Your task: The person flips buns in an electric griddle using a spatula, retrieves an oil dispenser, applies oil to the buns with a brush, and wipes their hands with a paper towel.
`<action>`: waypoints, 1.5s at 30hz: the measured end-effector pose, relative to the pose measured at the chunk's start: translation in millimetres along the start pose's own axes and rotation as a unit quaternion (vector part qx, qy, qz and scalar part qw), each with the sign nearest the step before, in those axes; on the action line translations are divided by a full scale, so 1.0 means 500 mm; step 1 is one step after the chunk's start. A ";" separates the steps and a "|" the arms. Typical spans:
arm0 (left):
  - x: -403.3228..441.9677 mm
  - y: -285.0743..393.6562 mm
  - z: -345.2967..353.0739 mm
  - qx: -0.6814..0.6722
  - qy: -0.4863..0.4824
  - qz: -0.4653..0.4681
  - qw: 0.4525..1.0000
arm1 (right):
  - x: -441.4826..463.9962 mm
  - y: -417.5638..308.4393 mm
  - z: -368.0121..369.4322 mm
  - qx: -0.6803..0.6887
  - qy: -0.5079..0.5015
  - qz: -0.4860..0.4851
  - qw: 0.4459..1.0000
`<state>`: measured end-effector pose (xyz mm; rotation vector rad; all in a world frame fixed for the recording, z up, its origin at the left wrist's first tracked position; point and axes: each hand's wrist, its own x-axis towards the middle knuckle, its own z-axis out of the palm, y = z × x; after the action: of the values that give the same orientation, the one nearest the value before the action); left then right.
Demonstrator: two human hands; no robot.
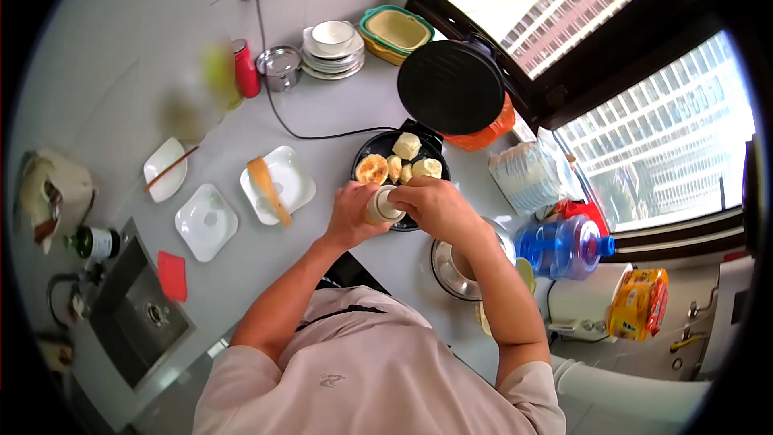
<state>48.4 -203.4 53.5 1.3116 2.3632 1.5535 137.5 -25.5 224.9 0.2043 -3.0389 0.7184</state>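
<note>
My left hand (pixel 354 213) is wrapped round a small cream-coloured jar (pixel 385 204) with a pale round top. My right hand (pixel 439 208) has its fingers closed at the jar's top; whether they grip a cap is hidden. Both hands are over the near edge of a black electric griddle (pixel 378 143). Several dough pieces lie in it, among them a browned round bun (pixel 372 169) at the left and a pale bun (pixel 408 145) at the back. The griddle's black lid (pixel 451 87) stands raised behind.
Left of the griddle, a wooden spatula (pixel 270 191) rests across a white square dish (pixel 299 181). A steel bowl (pixel 445 274) sits under my right forearm, near a blue water jug (pixel 560 247). A power cord (pixel 302 134) crosses the counter. A sink (pixel 133 330) is at far left.
</note>
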 end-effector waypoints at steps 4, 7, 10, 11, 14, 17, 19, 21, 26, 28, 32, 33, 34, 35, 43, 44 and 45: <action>-0.035 0.021 -0.025 0.037 0.044 -0.019 0.998 | 0.013 -0.042 0.000 0.004 -0.007 -0.039 0.999; -0.060 0.037 -0.052 0.067 0.099 0.006 0.993 | 0.021 -0.081 0.017 0.007 0.006 -0.050 0.999; -0.090 0.038 -0.079 0.121 0.162 -0.005 0.979 | 0.042 -0.132 0.044 0.044 0.035 0.025 0.998; -0.101 0.035 -0.089 0.148 0.175 -0.006 0.973 | 0.049 -0.148 0.055 0.046 0.029 0.014 0.998; -0.157 0.038 -0.130 0.173 0.200 -0.019 0.964 | 0.061 -0.200 0.090 0.052 0.022 0.027 0.998; -0.210 0.033 -0.181 0.174 0.220 -0.030 0.959 | 0.073 -0.256 0.129 0.060 0.008 0.007 0.998; -0.253 0.027 -0.208 0.178 0.234 -0.043 0.955 | 0.086 -0.304 0.153 0.057 -0.015 0.013 0.998; -0.303 0.018 -0.244 0.144 0.261 -0.086 0.951 | 0.099 -0.370 0.174 -0.007 -0.049 0.006 0.999; -0.489 0.008 -0.421 0.059 0.246 -0.143 0.957 | 0.152 -0.583 0.198 0.056 -0.096 -0.296 0.948; -0.599 0.001 -0.504 0.066 0.259 -0.163 0.950 | 0.177 -0.682 0.267 0.045 -0.132 -0.370 0.918; -0.856 0.047 -0.714 0.064 0.299 -0.176 0.936 | 0.200 -0.950 0.420 0.033 -0.160 -0.504 0.848; -0.918 0.062 -0.761 0.058 0.315 -0.182 0.930 | 0.199 -1.024 0.451 0.019 -0.168 -0.530 0.831; -0.979 0.072 -0.807 0.071 0.333 -0.193 0.920 | 0.200 -1.092 0.489 0.025 -0.176 -0.549 0.817; -1.039 0.083 -0.854 0.096 0.351 -0.193 0.911 | 0.202 -1.158 0.528 0.032 -0.165 -0.572 0.803; -1.498 0.158 -1.153 0.208 0.488 -0.328 0.781 | 0.128 -1.722 0.790 0.160 -0.265 -0.462 0.831; -1.554 0.167 -1.185 0.235 0.489 -0.352 0.762 | 0.123 -1.783 0.833 0.161 -0.255 -0.490 0.818; -1.607 0.177 -1.216 0.245 0.497 -0.359 0.751 | 0.113 -1.847 0.866 0.166 -0.261 -0.501 0.808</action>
<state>356.5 -1165.2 105.0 -0.7842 3.3107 1.5359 209.2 -1044.3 250.8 2.0830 -2.4799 1.1338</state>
